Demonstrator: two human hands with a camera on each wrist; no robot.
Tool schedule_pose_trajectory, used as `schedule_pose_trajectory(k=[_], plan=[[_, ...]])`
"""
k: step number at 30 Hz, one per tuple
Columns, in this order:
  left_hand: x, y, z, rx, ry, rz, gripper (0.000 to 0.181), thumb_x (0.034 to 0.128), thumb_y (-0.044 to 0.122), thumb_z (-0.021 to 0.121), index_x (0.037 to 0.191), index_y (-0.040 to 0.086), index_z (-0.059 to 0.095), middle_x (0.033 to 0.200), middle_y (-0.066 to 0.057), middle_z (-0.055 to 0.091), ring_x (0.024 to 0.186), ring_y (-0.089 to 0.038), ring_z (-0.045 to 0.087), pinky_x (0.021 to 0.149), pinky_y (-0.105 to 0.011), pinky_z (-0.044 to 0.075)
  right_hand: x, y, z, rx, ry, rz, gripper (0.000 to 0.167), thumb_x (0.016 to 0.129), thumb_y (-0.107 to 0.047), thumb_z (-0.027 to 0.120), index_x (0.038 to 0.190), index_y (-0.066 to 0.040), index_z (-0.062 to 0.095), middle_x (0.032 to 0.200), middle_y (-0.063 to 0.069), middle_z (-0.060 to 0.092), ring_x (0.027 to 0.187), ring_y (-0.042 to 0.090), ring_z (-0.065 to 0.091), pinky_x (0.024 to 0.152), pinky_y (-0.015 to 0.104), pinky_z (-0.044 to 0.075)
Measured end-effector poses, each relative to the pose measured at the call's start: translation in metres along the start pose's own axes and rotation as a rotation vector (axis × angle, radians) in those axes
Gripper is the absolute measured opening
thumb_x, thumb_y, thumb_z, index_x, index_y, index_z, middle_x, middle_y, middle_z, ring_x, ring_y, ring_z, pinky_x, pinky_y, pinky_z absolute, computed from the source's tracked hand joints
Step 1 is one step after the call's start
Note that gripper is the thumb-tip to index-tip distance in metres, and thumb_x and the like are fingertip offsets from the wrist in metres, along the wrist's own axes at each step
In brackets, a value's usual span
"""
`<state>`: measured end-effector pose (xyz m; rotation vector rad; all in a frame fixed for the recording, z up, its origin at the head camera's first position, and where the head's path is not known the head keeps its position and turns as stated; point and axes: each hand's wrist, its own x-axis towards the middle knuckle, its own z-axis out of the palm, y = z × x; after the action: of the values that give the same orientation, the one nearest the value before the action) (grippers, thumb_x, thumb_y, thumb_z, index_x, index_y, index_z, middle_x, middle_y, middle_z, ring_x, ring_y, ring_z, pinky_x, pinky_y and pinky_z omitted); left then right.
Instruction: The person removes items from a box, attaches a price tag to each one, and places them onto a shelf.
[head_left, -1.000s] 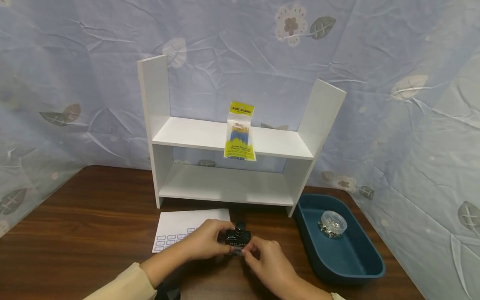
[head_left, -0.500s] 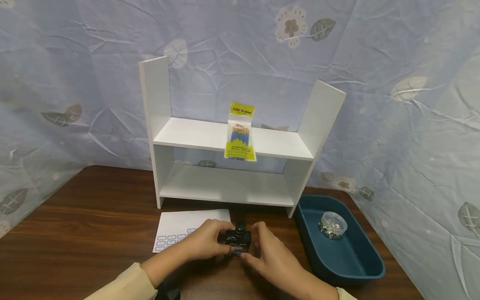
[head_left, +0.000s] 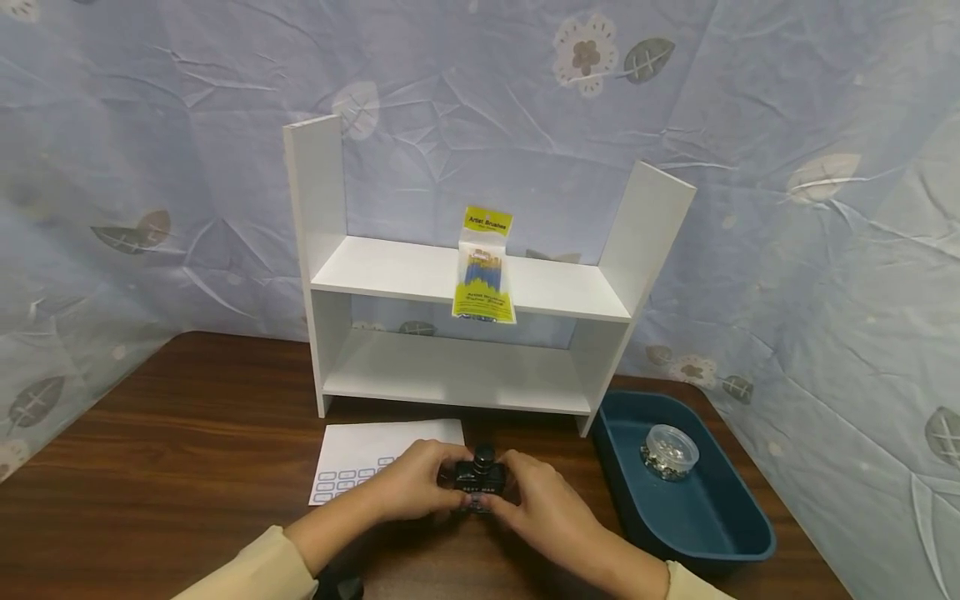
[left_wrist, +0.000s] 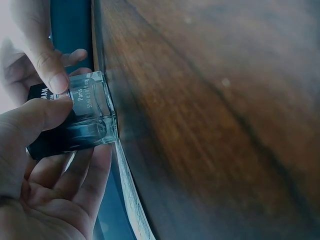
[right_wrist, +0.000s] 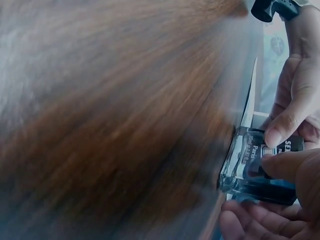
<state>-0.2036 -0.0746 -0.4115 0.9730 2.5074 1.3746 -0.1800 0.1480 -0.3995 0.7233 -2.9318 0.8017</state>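
Observation:
A dark glass bottle (head_left: 480, 477) with a round black cap stands on the wooden table between both hands. My left hand (head_left: 420, 481) grips its left side, thumb on the front face. From the right, my right hand (head_left: 542, 504) holds the other side, its thumb on the front close to the left thumb. In the left wrist view the bottle (left_wrist: 92, 117) shows a clear glass base against the table and printed lettering partly covered by the thumbs. The right wrist view shows both thumbs pressed on the label area of the bottle (right_wrist: 250, 160).
A white shelf (head_left: 457, 400) stands behind, with a brush packet (head_left: 483, 287) on its upper board. Behind the left hand lies a printed white sheet (head_left: 352, 446). At the right, a blue tray (head_left: 697, 517) holds a clear round container (head_left: 670, 452) of small metallic pieces.
My right hand has shifted from pinching at the bottle's lower front to gripping its right side, thumb on the front. My left hand has kept its grip, and the bottle remains in place.

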Motion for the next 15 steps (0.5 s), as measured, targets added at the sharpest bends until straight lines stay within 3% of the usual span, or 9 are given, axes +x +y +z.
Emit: schedule_pose_trajectory(k=[8,15], plan=[[-0.001,-0.001,-0.001,-0.001,0.003,0.001,0.031,0.0821,0.002,0.084,0.112,0.006,0.075,0.103,-0.008,0.080,0.092,-0.009,0.076,0.084,-0.017,0.058,0.003,0.008,-0.003,0.101,-0.056,-0.088,0.030,0.095,-0.027,0.079,0.117,-0.012,0.066,0.110,0.004,0.078,0.098,0.012,0.074,0.078,0.025,0.060],[-0.001,-0.002,-0.001,-0.003,0.002,-0.009,0.032,0.0834,0.007,0.085,0.113,0.008,0.075,0.104,-0.007,0.081,0.094,-0.010,0.076,0.087,-0.021,0.058,0.004,0.020,-0.005,0.222,-0.074,-0.116,0.026,0.095,-0.025,0.078,0.116,-0.012,0.068,0.108,0.003,0.079,0.095,0.010,0.075,0.082,0.024,0.061]])
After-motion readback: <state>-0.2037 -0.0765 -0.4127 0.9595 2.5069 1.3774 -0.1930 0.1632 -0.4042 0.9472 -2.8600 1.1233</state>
